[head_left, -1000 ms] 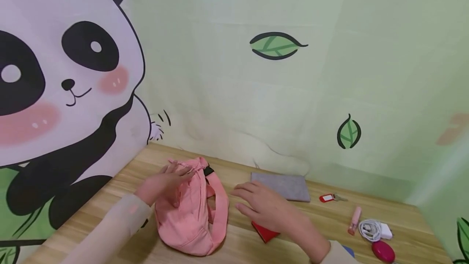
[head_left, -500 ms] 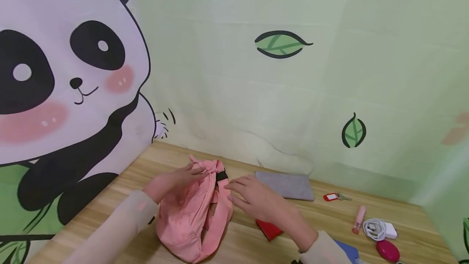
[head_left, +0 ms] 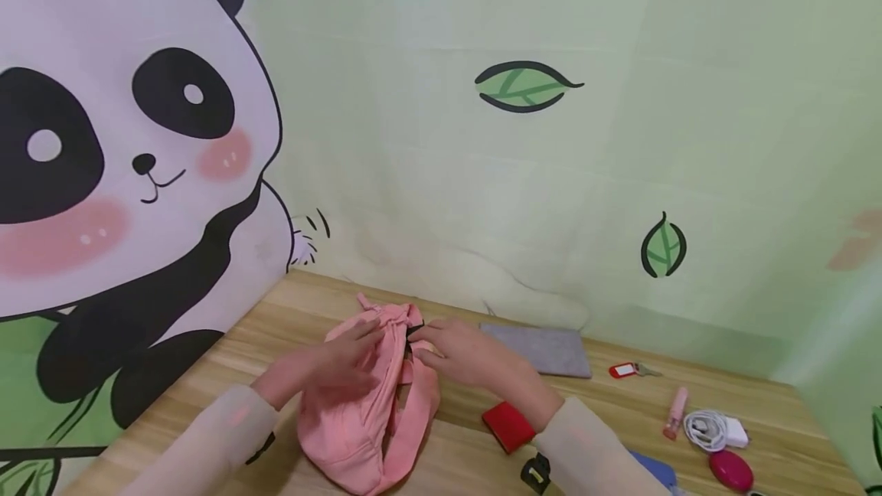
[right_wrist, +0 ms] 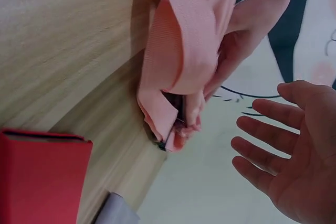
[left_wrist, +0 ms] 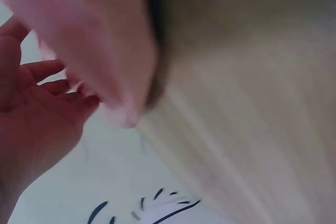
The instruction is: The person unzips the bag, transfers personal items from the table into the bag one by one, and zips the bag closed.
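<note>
A pink strapped bag (head_left: pixel 341 438) stands on the wooden table, its wide strap (head_left: pixel 416 412) looped on the right side and a black buckle (head_left: pixel 415 332) near its top. My left hand (head_left: pixel 320 364) is at the bag's left upper side, fingers loosely extended; in the left wrist view the fingertips of that hand (left_wrist: pixel 47 100) meet the pink cloth (left_wrist: pixel 100 40). To the right of the buckle is my right hand (head_left: pixel 465 352). Seen from the right wrist, this hand (right_wrist: pixel 294 148) has spread fingers, holds nothing and is apart from the bag (right_wrist: pixel 197 40).
Below my right forearm lies a red box-like item (head_left: pixel 508 425). Behind it is a flat grey pouch (head_left: pixel 540 350). Rightward are a key with a red tag (head_left: pixel 623 370), a pink tube (head_left: pixel 677 412), a coiled white cable (head_left: pixel 704 430), a magenta oval object (head_left: pixel 730 470) and something blue (head_left: pixel 653 468).
The bag's top has shifted right and its strap has moved in closer. My right hand has come left toward the buckle. The left hand has stayed by the bag.
</note>
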The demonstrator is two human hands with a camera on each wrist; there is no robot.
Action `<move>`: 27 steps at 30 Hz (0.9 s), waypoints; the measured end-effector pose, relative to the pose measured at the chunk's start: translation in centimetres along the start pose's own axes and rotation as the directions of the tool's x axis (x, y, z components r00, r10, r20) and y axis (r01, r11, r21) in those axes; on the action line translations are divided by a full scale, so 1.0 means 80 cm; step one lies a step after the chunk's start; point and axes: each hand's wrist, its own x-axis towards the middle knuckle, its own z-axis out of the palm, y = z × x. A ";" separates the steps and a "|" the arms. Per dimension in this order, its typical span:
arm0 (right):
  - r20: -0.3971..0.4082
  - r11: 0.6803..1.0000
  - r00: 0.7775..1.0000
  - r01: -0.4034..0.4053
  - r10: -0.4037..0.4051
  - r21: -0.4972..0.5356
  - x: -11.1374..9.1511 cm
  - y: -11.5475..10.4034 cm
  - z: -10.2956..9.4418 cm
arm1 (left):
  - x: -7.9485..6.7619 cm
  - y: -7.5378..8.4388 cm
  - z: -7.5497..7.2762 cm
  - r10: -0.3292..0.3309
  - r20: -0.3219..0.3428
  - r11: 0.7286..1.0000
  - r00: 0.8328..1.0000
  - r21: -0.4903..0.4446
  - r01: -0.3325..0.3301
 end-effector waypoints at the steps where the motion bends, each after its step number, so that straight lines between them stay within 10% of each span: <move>1: 0.001 1.000 1.000 -0.002 0.002 -0.012 0.005 0.001 0.002 | 0.001 -0.003 0.002 0.015 0.002 1.000 1.000 -0.020 -0.015; 27: -0.004 0.995 0.996 -0.092 0.093 0.047 0.113 0.048 0.049 | 0.008 -0.011 0.010 0.015 0.042 0.996 0.999 -0.086 -0.012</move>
